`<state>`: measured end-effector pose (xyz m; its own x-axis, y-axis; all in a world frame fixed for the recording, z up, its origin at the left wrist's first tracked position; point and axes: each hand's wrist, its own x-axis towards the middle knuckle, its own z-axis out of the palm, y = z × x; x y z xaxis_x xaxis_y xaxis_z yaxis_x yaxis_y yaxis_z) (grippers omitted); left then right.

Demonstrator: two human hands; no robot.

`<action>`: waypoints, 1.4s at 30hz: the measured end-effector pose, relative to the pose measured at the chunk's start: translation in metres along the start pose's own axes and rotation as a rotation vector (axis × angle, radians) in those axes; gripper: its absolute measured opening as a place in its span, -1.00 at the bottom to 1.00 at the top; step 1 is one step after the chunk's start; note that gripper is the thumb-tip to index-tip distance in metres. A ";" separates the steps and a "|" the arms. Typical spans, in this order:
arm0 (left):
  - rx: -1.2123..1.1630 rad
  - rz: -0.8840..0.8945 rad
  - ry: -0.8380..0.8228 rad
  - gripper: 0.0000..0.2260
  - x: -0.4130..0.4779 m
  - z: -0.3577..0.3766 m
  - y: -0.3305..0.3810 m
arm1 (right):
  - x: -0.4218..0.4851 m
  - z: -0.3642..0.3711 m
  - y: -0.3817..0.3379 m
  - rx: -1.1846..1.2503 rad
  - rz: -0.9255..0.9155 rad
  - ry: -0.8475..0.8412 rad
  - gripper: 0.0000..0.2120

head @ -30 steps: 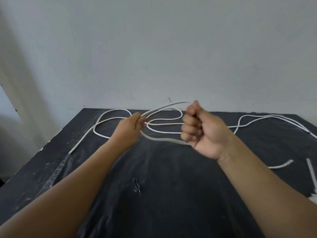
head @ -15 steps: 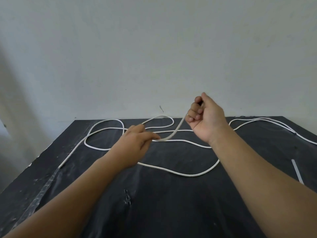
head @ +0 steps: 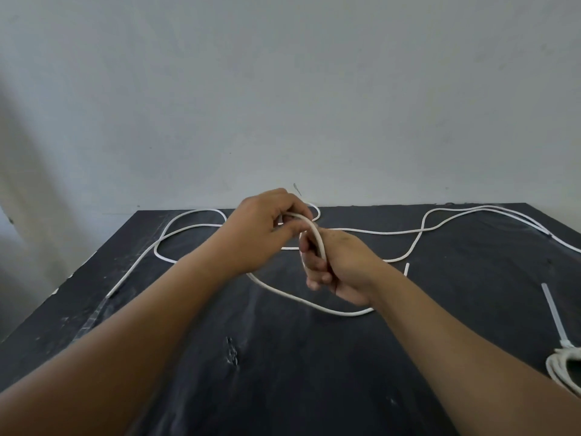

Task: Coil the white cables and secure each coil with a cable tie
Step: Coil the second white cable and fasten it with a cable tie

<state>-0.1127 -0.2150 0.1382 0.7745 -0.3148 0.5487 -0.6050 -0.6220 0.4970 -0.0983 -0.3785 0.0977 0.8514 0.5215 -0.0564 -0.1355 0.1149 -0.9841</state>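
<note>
head view: left hand (head: 261, 229) and right hand (head: 338, 267) meet mid-table, fingers of both closed on a loop of white cable (head: 316, 234); remaining cable trails across the black table (head: 188, 357); a tied coil (head: 564, 368) lies near right.

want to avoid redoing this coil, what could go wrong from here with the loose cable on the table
1. The white cable crosses itself on the black table, so pulling in more slack may draw a tangle toward the hands.
2. Only one loop sits in the right hand, fed by the left hand; it could spring open.
3. The cable tie lies off to the right, so reaching for it means freeing a hand.
</note>
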 end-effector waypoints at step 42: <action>0.088 -0.187 -0.173 -0.58 -0.048 0.039 -0.059 | 0.001 -0.046 -0.071 0.987 -0.361 0.337 -0.64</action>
<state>-0.1074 -0.1908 0.0562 0.8961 -0.3015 0.3258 -0.4356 -0.7386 0.5145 -0.0644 -0.4249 0.1598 0.9966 0.0810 0.0167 -0.0679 0.9168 -0.3934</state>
